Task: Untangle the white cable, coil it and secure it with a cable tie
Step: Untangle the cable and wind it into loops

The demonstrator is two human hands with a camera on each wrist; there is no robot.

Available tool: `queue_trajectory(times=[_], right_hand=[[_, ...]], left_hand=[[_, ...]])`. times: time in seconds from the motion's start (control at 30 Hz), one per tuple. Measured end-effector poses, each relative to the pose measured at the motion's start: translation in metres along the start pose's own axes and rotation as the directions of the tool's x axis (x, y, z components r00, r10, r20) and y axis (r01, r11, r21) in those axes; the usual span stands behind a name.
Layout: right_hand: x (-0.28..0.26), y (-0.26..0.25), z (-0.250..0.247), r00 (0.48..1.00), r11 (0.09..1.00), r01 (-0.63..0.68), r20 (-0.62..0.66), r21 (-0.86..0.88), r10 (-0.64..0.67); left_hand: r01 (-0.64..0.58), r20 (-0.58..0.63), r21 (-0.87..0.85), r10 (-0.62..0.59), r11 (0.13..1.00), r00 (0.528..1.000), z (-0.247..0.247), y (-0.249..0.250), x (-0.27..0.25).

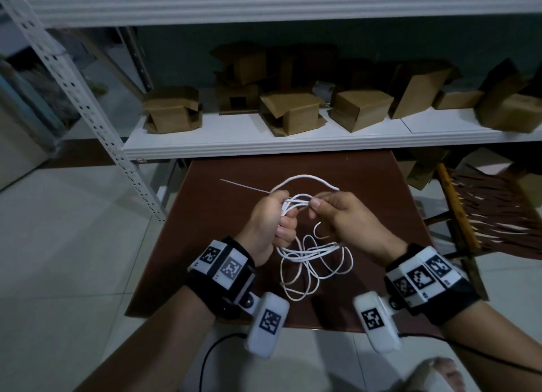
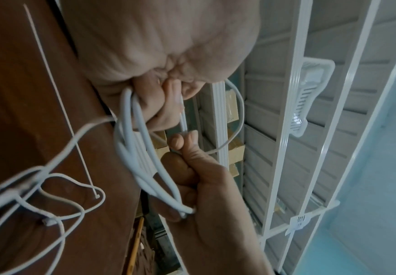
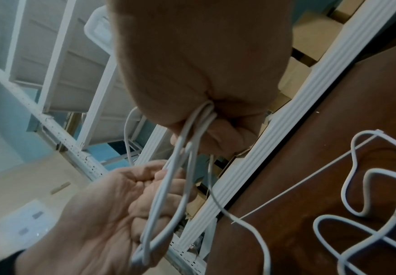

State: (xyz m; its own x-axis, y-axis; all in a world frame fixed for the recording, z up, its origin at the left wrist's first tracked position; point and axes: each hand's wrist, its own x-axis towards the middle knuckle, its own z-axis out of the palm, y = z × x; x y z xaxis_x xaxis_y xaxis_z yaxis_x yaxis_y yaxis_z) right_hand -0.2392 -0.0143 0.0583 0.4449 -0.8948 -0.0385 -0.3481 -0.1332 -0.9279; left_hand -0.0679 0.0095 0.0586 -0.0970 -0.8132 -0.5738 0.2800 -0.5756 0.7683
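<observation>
The white cable (image 1: 308, 253) was partly gathered: several loops ran as a short bundle between the two hands above the brown bench (image 1: 205, 245), one loop arched beyond them, and the rest lay in loose, overlapping turns on the bench nearer the person. The left hand (image 1: 269, 218) was clenched around one end of the bundle. The right hand (image 1: 343, 215) pinched the other end between thumb and fingers. A thin white cable tie (image 1: 245, 186) lay flat on the bench beyond the left hand, apparently untouched. Behind the bench, cardboard boxes (image 1: 293, 110) stood on a white shelf (image 1: 293, 145).
</observation>
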Motion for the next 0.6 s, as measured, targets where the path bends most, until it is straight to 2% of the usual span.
queue_trajectory(times=[0.2, 0.33, 0.47, 0.6], right_hand=[[0.000, 0.003, -0.003, 0.999, 0.998, -0.024, -0.025, 0.050, 0.026], [0.001, 0.002, -0.007, 0.997, 0.992, -0.060, -0.035, 0.111, 0.065], [0.002, 0.001, -0.011, 0.996, 0.981, -0.076, -0.031, 0.176, 0.083], [0.002, 0.003, -0.010, 0.997, 0.985, -0.058, -0.035, 0.161, 0.064]], left_hand=[[-0.037, 0.089, -0.154, 0.051, 0.987, 0.995, -0.001, 0.003, -0.005], [0.008, 0.228, -0.221, 0.044, 0.975, 0.973, -0.005, 0.004, -0.005], [-0.006, 0.320, -0.217, 0.077, 0.976, 0.944, -0.006, 0.005, -0.009], [-0.032, 0.333, -0.183, 0.093, 0.983, 0.938, -0.009, 0.006, -0.010]])
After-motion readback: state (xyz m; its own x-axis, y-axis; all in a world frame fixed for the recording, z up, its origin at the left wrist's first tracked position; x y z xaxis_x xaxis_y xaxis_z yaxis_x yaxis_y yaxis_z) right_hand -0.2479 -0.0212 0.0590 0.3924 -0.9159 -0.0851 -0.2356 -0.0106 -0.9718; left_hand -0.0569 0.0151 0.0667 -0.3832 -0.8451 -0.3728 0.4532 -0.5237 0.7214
